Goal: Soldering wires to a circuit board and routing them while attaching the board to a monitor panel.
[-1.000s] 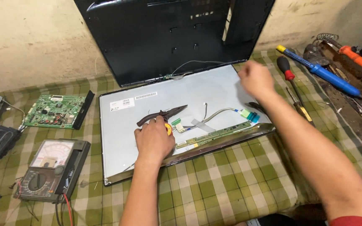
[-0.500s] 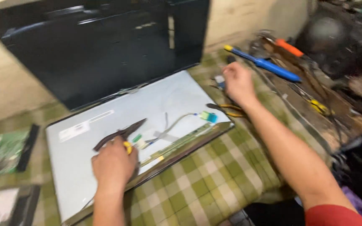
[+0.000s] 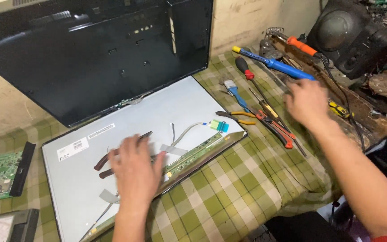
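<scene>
Open-fingered, the left hand (image 3: 135, 172) now covers the pliers (image 3: 113, 157); the right hand (image 3: 307, 102), open, has shifted over the screwdrivers (image 3: 265, 101).

- Single head-worn view: looks steeply down and forward onto the checked tablecloth (image 3: 229, 197), at arm's-length range.
- Grey panel (image 3: 157, 116) lies centre; tools toward 2 o'clock, wall at 12 o'clock.

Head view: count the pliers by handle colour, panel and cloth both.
Brown-handled pliers: 1, on the panel, partly under the left hand
Yellow-handled pliers: 1, on the cloth
Red-orange-handled pliers: 1, on the cloth
Total: 3
</scene>
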